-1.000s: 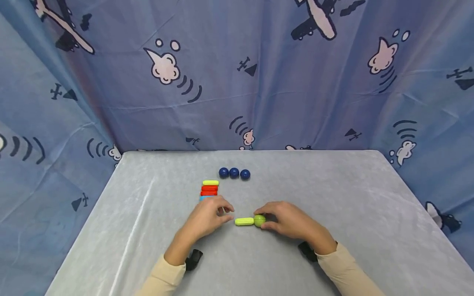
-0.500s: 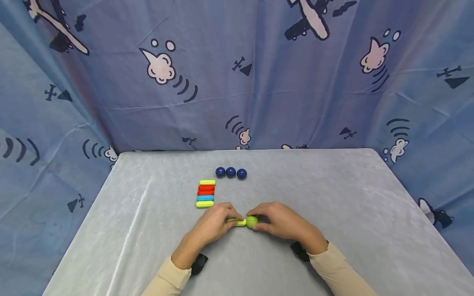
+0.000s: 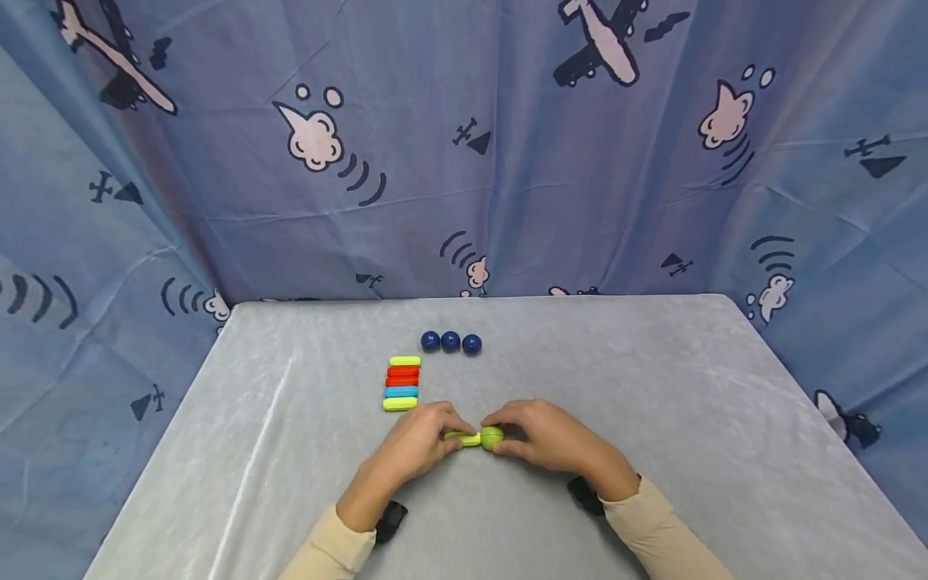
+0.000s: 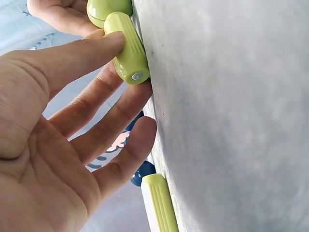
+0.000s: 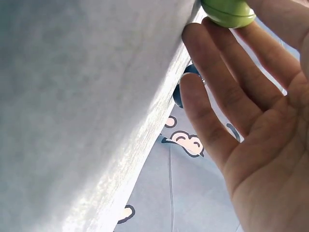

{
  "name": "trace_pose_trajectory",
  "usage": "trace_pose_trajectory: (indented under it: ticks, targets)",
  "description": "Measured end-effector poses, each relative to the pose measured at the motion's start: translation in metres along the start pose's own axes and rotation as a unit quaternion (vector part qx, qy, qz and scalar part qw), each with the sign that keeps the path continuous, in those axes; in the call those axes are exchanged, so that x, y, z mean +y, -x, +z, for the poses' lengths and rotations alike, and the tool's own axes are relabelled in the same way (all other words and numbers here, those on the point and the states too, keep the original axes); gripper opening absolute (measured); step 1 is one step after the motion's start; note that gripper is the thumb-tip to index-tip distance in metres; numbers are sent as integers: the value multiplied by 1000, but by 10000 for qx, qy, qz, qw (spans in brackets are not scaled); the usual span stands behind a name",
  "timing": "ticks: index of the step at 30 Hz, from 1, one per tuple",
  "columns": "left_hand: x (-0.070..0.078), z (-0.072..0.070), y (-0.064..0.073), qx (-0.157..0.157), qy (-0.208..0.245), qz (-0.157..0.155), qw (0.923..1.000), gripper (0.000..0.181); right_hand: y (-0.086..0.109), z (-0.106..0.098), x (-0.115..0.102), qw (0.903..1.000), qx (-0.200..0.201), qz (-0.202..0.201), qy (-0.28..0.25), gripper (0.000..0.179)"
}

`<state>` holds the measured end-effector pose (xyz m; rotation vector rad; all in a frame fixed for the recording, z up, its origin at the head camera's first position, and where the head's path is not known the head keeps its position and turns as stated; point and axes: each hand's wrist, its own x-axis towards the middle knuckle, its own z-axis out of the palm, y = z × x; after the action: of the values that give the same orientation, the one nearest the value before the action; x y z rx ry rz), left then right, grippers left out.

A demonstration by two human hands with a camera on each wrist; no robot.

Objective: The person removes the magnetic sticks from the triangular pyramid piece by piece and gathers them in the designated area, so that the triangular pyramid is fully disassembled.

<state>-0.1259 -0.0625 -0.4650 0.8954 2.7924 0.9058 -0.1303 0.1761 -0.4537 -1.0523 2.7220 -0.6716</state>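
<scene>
A yellow-green ribbed rod point(image 4: 126, 50) with a small metal disc in its end lies on the cloth, and my left hand point(image 3: 420, 439) pinches it between thumb and fingers. Against its right end sits a green ball point(image 3: 491, 437) with a seam line around it. My right hand point(image 3: 547, 435) grips that ball between thumb and fingertips; the right wrist view shows the ball point(image 5: 228, 12) at its top edge. Behind my left hand a column of rods lies side by side: a yellow-green rod point(image 3: 400, 403), a blue rod point(image 3: 401, 391), two red rods point(image 3: 402, 377) and another yellow-green rod point(image 3: 404, 362).
Three dark blue balls point(image 3: 450, 341) stand in a row farther back on the grey cloth-covered table point(image 3: 616, 362). A blue curtain point(image 3: 406, 161) printed with planes and clouds hangs behind the table and along its sides.
My left hand has moved right and taken hold of the yellow-green rod beside the green ball. The right hand keeps its grip on the ball. The head view has shifted slightly.
</scene>
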Motion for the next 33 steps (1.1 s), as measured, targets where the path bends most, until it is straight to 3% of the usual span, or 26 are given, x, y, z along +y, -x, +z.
trace_pose_trajectory:
  ticks: [17,25,29,33]
  targets:
    - [4,-1,0,3,-110,46,9999,17,1,-4,-1,9997,-136,193,-65,36]
    - [-2,-3,1,-228,39,-197,9995,28,1,-4,-1,9996,-202,200,-49,36]
    - [-5,-7,2,-193,22,-166,9997,25,0,-5,0,9996,-181,230,-43,36]
    - [-9,-14,4,-65,20,-353,9994,23,1,-6,0,9993,-213,307,-9,36]
